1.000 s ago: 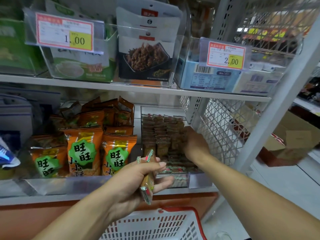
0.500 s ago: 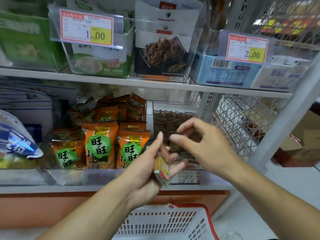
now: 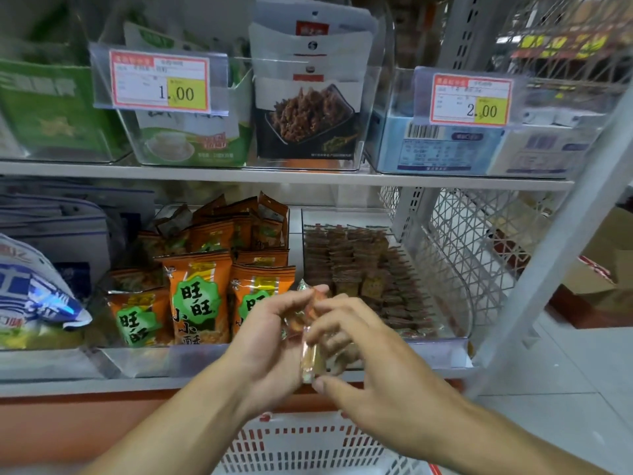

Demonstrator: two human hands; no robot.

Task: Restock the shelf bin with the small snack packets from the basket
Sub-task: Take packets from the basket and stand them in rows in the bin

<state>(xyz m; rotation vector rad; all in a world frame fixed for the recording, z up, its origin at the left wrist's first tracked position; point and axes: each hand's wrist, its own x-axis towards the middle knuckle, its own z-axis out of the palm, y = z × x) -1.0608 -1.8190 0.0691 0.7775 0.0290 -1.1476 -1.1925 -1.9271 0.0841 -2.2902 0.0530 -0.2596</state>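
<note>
My left hand holds a small stack of clear-wrapped snack packets in front of the lower shelf. My right hand has come against them, fingers and thumb pinching the packets from the right. Behind both hands stands the clear shelf bin, filled with rows of the same small brown packets. The white and red basket sits below my wrists at the bottom edge; its inside is hidden.
Orange snack bags fill the bin left of the target bin. A blue and white bag lies far left. The upper shelf carries clear bins with price tags. A white wire mesh panel closes the right side.
My right hand has come back out of the bin and now meets my left hand at the packets. The view has shifted slightly left.
</note>
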